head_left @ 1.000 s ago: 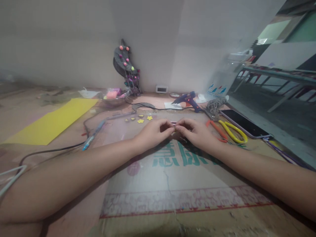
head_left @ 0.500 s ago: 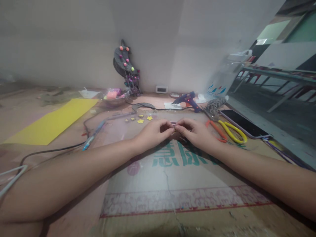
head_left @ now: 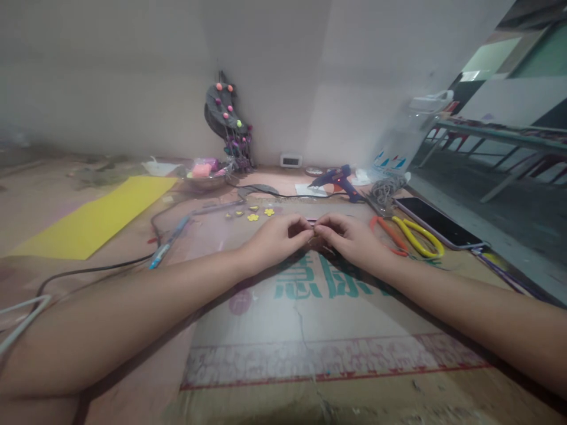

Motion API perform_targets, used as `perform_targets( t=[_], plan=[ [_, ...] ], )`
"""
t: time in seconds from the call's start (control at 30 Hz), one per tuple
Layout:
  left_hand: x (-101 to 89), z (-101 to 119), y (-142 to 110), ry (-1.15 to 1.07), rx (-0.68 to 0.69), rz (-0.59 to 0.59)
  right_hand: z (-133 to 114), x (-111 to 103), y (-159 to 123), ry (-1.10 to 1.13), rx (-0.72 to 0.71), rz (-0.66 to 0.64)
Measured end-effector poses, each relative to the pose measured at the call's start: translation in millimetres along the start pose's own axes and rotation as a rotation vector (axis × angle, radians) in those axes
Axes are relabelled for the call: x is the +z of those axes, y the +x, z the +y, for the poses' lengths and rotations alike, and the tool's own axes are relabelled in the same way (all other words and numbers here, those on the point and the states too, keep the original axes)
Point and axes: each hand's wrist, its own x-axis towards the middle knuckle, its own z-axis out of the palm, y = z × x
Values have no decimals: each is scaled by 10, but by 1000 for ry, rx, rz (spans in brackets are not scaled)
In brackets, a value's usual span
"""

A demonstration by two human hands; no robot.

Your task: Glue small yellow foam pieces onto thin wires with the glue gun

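Observation:
Over the printed cardboard (head_left: 283, 324), my left hand (head_left: 283, 239) and my right hand (head_left: 348, 239) meet fingertip to fingertip. Both are closed in a pinch, thumbs against forefingers. Whatever lies between the fingertips is small and mostly hidden; only a thin pinkish edge shows above them. Left of my left hand lie several yellow flower pieces (head_left: 253, 217), some whole and some seen as small bits. To the right of my right hand are orange-handled scissors (head_left: 390, 235) and a yellow-handled tool (head_left: 420, 237).
A blue glue gun (head_left: 337, 180) with a lit red light stands behind my hands, its black cord running left. Rightward are grey yarn (head_left: 386, 190), a phone (head_left: 436, 221) and a clear bottle (head_left: 401, 139). Leftward lie a yellow sheet (head_left: 97, 215), a blue pen (head_left: 168, 243) and a bowl (head_left: 206, 182).
The hands keep the same pinch at the same spot. Only a very slight shift of the whole view shows.

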Motion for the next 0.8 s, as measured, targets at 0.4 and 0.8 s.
perform_targets(
  t=[0.4, 0.8],
  plan=[
    [3, 2, -4, -12, -1, 1, -30, -5, -8, -76, -1, 21],
    [0, 7, 7, -31, -13, 49, -9, 8, -10, 4, 35, 18]
  ],
)
